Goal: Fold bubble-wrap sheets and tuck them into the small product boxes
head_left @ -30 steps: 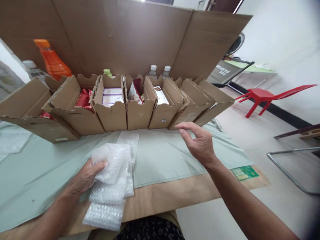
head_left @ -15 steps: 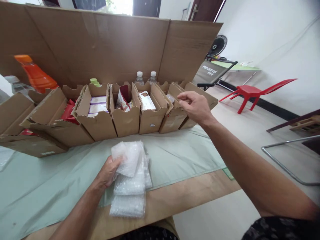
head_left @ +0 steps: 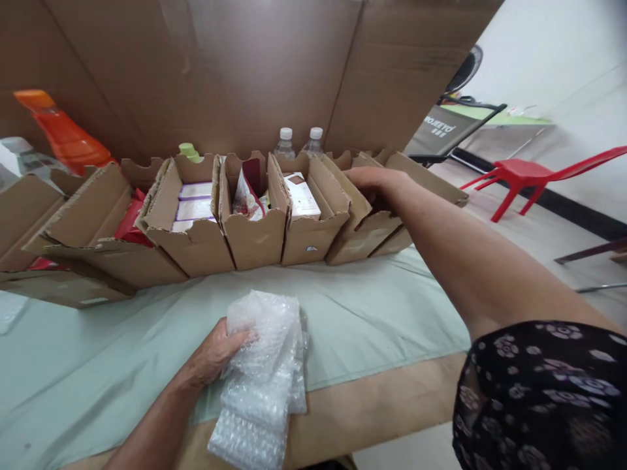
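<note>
Several folded pieces of clear bubble wrap hang from my left hand, its thumb on top, over the front of the table. My right hand reaches down into a cardboard bin toward the right end of the row; its fingers are hidden inside, and so is anything they touch. Left of that bin, another holds a white box. Further left are bins with a red and white packet, white packs with purple edges and a red packet.
Behind the bins stand an orange bottle, clear bottles with white caps and a tall cardboard panel. A pale green cloth covers much of the table. A red chair stands on the floor at the right.
My right hand has gone from above the bins down into one on the right. The view has shifted closer and lower. My left hand still holds the bubble wrap.
</note>
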Motion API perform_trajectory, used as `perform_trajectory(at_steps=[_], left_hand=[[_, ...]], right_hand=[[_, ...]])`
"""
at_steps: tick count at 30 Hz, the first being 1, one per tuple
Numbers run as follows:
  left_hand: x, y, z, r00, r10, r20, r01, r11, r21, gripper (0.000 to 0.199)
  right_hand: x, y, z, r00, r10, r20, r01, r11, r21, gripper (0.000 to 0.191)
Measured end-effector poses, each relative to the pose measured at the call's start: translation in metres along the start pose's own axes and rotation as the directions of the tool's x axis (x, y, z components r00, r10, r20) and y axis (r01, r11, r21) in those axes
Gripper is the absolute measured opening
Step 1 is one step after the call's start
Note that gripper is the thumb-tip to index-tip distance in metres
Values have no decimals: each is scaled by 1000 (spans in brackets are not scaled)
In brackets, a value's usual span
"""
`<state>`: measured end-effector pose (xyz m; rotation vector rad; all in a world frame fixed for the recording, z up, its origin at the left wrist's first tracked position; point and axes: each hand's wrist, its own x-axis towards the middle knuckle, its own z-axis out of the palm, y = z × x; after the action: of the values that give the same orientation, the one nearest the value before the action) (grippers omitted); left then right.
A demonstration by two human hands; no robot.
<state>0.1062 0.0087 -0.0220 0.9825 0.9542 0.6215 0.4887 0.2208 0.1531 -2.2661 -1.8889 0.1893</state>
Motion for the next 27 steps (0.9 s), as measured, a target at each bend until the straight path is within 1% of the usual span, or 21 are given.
perform_trajectory(at_steps=[2, 3, 5, 8, 9, 11, 12, 13, 14, 15, 16, 17, 18, 19, 20, 22, 23, 24, 25, 26, 27], left_hand=[[0, 0, 0, 1000, 5, 13, -5, 1000, -8, 56], [-1, 1, 0, 1000, 8, 19, -8, 1000, -11, 56], [-1, 1, 0, 1000, 13, 24, -13, 1000, -17, 57], [-1, 2, 1, 1000, 27, 12, -26, 999, -27, 57], [-1, 2, 2, 999, 33, 7, -33, 999, -35, 57], [-1, 4, 4, 999, 39, -2, -39, 998, -52, 57], [0, 4, 4, 999, 37, -8, -37, 998, -59, 58], [0, 5, 5, 999, 32, -14, -33, 997, -66, 58], [0, 5, 6, 999, 29, -25, -31, 997, -74, 57], [0, 5, 7, 999, 26, -37, -29, 996, -88, 56], [0, 4, 7, 999, 24, -45, -29, 993, -117, 56], [0, 3, 8, 999, 26, -48, -34, 986, -165, 57], [-1, 2, 9, 998, 36, -45, -45, 974, -224, 60], [-1, 1, 9, 998, 56, -40, -65, 957, -283, 65], [-1, 1, 10, 996, 82, -35, -89, 939, -332, 69], [-1, 1, 12, 990, 137, -31, -139, 918, -372, 71], [-2, 1, 13, 988, 151, -32, -152, 919, -364, 67], [-2, 2, 13, 988, 150, -34, -153, 925, -348, 62], [-2, 4, 14, 990, 137, -39, -142, 932, -334, 59], [-1, 6, 16, 991, 122, -46, -130, 937, -323, 57], [-1, 8, 17, 993, 108, -57, -121, 941, -316, 58]], right_hand=[[-1, -9, 3, 997, 60, 56, -54, 993, -104, 14], [-3, -13, 2, 996, 75, 47, -68, 988, -142, 13], [-14, -20, -5, 996, 76, -47, -83, 982, -172, 14], [-47, -24, -28, 971, 55, -232, -97, 980, -173, 29], [-63, -24, -37, 951, 48, -304, -104, 980, -171, 33], [-102, -24, -51, 887, 9, -462, -89, 984, -151, 37], [-125, -25, -54, 841, -25, -541, -63, 988, -143, 34], [-148, -27, -52, 756, -112, -644, 48, 992, -115, 24], [-171, -31, -45, 657, -227, -719, 192, 972, -132, 16], [-194, -37, -33, 551, -361, -753, 342, 920, -191, 11], [-215, -45, -17, 459, -497, -736, 481, 836, -263, 10], [-234, -54, 4, 429, -590, -684, 577, 761, -295, 12], [-250, -64, 28, 426, -664, -614, 659, 693, -292, 13], [-263, -75, 53, 435, -734, -522, 731, 626, -271, 10], [-273, -85, 77, 430, -783, -448, 783, 571, -247, 11], [-285, -102, 118, 414, -826, -382, 826, 517, -223, 15], [-287, -108, 132, 402, -835, -377, 839, 500, -213, 17], [-288, -111, 141, 390, -843, -370, 855, 481, -193, 17], [-287, -112, 143, 378, -852, -363, 876, 456, -160, 17], [-284, -111, 140, 371, -857, -358, 893, 435, -114, 17], [-279, -108, 131, 375, -854, -360, 904, 423, -64, 16]])
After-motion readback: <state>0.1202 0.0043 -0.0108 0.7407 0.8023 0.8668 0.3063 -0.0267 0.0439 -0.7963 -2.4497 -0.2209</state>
